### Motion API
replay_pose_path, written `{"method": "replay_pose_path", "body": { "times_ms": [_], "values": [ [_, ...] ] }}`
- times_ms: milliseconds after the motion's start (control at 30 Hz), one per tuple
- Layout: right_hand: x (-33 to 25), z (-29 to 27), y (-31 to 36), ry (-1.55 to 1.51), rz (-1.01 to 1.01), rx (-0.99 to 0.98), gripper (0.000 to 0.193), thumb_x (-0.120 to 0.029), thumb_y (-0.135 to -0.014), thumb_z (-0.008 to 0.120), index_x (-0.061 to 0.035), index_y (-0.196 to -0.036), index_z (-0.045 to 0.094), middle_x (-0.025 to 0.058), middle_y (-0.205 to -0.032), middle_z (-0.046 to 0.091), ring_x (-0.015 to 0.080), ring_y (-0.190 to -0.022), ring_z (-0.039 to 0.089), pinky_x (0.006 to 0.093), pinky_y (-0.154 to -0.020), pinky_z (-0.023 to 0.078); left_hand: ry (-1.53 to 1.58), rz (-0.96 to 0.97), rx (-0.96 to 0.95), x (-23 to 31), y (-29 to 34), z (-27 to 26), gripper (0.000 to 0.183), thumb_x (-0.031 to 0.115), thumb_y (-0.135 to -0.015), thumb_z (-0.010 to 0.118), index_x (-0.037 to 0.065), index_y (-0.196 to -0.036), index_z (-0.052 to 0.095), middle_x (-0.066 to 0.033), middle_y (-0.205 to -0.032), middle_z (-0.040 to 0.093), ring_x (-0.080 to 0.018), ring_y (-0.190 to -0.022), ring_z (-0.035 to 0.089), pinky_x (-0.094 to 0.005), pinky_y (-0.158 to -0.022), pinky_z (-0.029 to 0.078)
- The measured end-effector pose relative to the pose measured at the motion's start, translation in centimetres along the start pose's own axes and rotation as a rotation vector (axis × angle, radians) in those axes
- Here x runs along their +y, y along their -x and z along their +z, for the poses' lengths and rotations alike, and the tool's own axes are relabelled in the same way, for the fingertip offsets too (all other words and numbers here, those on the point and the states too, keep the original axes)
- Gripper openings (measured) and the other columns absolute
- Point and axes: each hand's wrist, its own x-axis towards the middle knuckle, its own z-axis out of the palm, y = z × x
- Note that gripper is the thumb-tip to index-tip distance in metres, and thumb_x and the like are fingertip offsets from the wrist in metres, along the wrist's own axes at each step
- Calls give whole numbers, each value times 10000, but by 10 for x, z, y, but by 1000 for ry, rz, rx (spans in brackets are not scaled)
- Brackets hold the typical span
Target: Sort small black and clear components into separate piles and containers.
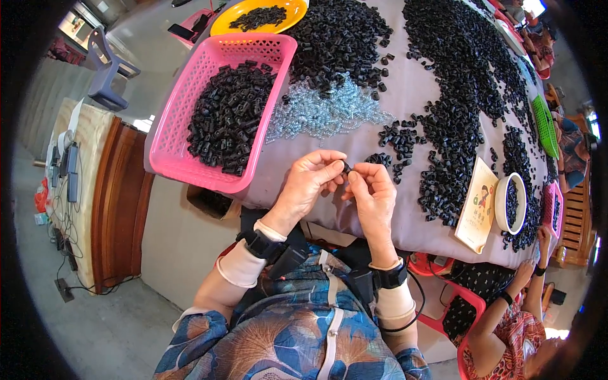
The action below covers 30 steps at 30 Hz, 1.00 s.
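Note:
Close together at the near edge of the table, both my hands pinch a small black plastic piece point(346, 168). My left hand point(308, 185) has thumb and forefinger closed on it from the left. My right hand point(373, 193) meets it with thumb and fingertips from the right. The fingers cover most of the piece, so its exact kind does not show. Just beyond lies a heap of shiny pale-blue, spring-like coils point(326, 111). A small cluster of black plastic pieces point(400, 140) is right of my hands. To the left, a pink basket point(166, 142) holds many similar black pieces.
Large black heaps point(453, 120) spread over the cloth-covered table point(418, 218). A yellow plate point(292, 14) stands behind the basket. At right are a booklet point(476, 212), a white bowl point(500, 209) and a green basket point(544, 126). A co-worker's hand point(543, 244) reaches in beside a small pink basket.

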Motion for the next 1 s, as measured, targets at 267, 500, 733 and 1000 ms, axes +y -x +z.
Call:
{"method": "replay_pose_path", "body": {
  "times_ms": [267, 500, 733, 1000],
  "values": [
    [3, -5, 1, 84, 26, -10, 45, -34, -828, 606, -17, -869, 601, 0, -743, 590, 35, -600, 503, 178, -502, 412, -97, -21, -62, 3, 1, -1, 185, 108, -852, 607, 56, -1026, 570, 2, -787, 599, -60, -641, 541, -177, -540, 413],
    [10, -8, 1, 95, 19, -71, 131, -27, -826, 606, -26, -954, 580, 2, -830, 560, 45, -659, 530, 181, -522, 439, -60, -51, -126, 4, -1, -9, 175, 92, -861, 591, 56, -1026, 549, 15, -772, 574, -55, -614, 519, -173, -534, 402],
    [7, -3, -6, -70, 52, -230, 262, -38, -825, 619, -1, -1065, 523, 27, -879, 549, 69, -707, 564, 189, -551, 467, 112, -98, -148, 3, 1, -7, 186, 68, -856, 585, 32, -1030, 528, -35, -845, 595, -93, -665, 572, -211, -591, 491],
    [14, -14, -13, -47, 32, -370, 273, -23, -812, 628, 27, -1075, 579, 40, -982, 503, 72, -674, 545, 195, -572, 471, 142, -146, -225, -2, -1, -14, 226, 59, -853, 582, 61, -1049, 470, -76, -889, 594, -170, -733, 617, -303, -633, 544]
  ]
}}
